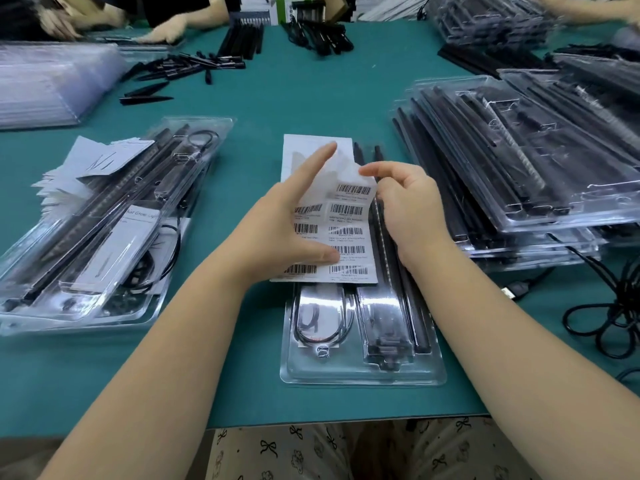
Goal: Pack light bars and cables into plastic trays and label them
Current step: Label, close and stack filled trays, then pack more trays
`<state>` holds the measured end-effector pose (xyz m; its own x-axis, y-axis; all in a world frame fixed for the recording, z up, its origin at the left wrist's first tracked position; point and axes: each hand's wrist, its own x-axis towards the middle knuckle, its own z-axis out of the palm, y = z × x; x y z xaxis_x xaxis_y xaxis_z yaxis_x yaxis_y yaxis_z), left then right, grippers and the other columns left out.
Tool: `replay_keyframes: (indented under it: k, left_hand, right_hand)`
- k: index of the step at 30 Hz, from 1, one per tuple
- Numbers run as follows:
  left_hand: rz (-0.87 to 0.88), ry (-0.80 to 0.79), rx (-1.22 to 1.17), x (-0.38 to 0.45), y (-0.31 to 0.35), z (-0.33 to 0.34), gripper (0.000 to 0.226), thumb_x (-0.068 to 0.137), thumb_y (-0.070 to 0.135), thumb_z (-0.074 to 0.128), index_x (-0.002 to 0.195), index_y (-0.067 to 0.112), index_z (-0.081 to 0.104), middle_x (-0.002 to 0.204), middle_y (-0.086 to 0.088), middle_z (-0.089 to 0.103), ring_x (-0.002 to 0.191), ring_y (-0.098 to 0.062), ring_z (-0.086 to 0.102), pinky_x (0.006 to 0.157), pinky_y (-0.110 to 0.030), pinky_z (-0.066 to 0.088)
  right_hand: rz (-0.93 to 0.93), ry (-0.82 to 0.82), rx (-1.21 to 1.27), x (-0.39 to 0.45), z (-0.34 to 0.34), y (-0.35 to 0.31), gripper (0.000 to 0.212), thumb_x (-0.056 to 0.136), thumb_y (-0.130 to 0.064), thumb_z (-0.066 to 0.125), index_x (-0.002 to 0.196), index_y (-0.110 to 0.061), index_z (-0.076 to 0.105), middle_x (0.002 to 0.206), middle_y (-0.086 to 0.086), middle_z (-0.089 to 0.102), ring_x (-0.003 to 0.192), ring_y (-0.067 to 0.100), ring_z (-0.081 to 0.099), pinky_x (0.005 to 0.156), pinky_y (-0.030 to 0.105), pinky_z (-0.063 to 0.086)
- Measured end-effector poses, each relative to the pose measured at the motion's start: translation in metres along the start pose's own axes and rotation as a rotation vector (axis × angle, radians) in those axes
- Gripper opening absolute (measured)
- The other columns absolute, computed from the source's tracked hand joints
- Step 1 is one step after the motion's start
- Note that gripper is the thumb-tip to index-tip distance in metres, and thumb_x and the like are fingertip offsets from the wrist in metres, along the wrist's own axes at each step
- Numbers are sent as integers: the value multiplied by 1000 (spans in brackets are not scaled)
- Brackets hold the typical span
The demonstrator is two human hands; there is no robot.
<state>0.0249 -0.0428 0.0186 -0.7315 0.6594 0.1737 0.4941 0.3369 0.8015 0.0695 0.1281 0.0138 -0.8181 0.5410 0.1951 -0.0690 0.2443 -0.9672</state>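
**Barcode label being lifted from the sheet**

The right hand (pixel 408 209) is seen with fingers curled, the top barcode label (pixel 354 190) pinched at its edge between thumb and fingertip, evidently so it can be peeled away. The label sheet (pixel 332 237) is pinned by the left hand (pixel 287 233), thumb pressed near the lower rows and fingers spread flat across the upper backing, so the paper is kept from lifting with the sticker. The sheet is laid directly over the packed tray (pixel 360 368), where light bars (pixel 388 313) and a coiled cable (pixel 322 320) are already seated; the label's destination is judged to be right underneath. Finished trays (pixel 540 161) are stacked to the right on the green surface (pixel 242 358), and another pile (pixel 104 237) with paper inserts is set to the left.
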Motion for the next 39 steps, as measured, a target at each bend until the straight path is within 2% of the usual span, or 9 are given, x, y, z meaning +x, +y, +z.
replay_keyframes:
  k: [5, 9, 14, 18, 24, 28, 33, 36, 39]
  left_hand:
    - [-4, 68, -69, 3, -7, 1, 102, 64, 3, 82, 132, 62, 35, 120, 44, 49, 102, -2, 62, 80, -20, 55]
    - [-6, 98, -17, 7, -12, 3, 103, 62, 11, 86, 141, 51, 32, 125, 48, 38, 107, 17, 49, 81, -3, 42]
    - [-37, 84, -65, 10, -15, 1, 108, 62, 10, 88, 143, 47, 28, 129, 45, 35, 127, 11, 38, 100, -13, 37]
    - [-31, 74, -65, 8, -15, 3, 107, 64, 3, 85, 133, 60, 26, 117, 56, 38, 101, 18, 51, 78, -2, 41]
    - [-61, 75, -97, 12, -19, 2, 101, 63, 8, 86, 140, 48, 35, 139, 19, 47, 121, -6, 52, 102, -27, 43]
    - [-108, 84, -148, 13, -20, 3, 97, 61, 14, 85, 140, 46, 38, 139, 15, 50, 123, -12, 53, 104, -41, 43]
    - [-114, 103, -114, 13, -19, 4, 96, 65, 9, 86, 142, 40, 38, 135, 10, 55, 101, 0, 55, 101, -33, 46]
    - [-82, 127, -70, 12, -20, 6, 84, 73, 11, 81, 140, 40, 41, 123, 17, 59, 90, 11, 56, 85, -9, 44]
    - [-66, 184, -23, 12, -20, 9, 52, 92, 22, 62, 138, 39, 44, 72, 21, 56, 62, 7, 49, 63, -2, 39]
  right_hand:
    - [-360, 137, -379, -10, 5, 0, 28, 79, 3, 54, 94, -15, 68, 98, -7, 40, 97, 15, 43, 81, 8, 30]
    - [-543, 146, -462, -13, 6, -2, 18, 74, 5, 62, 82, -8, 71, 89, 4, 55, 90, 23, 46, 76, 16, 30]
    - [-495, -38, -504, -10, 10, -1, 20, 87, -10, 60, 101, -16, 74, 99, 5, 62, 99, 26, 47, 89, 27, 36]
    - [-438, -91, -514, -7, 9, -1, 22, 92, -16, 56, 106, -21, 72, 104, 0, 61, 106, 25, 45, 94, 38, 37]
    - [-523, -55, -594, -10, 8, -2, 20, 91, -15, 58, 101, -20, 74, 100, -2, 69, 100, 27, 51, 87, 46, 39]
    - [-533, -84, -635, -11, 9, -1, 23, 92, -14, 56, 106, -21, 73, 101, -3, 71, 99, 24, 55, 87, 41, 37]
    - [-493, -149, -652, -8, 9, -1, 23, 95, -18, 51, 108, -20, 71, 105, -4, 69, 102, 24, 51, 91, 43, 37]
    - [-482, -153, -641, -9, 9, -1, 22, 94, -15, 52, 106, -17, 70, 105, -2, 67, 103, 24, 47, 92, 41, 37]
    - [-495, -146, -638, -9, 9, 0, 20, 93, -14, 54, 103, -15, 71, 103, 0, 67, 102, 25, 47, 91, 41, 37]
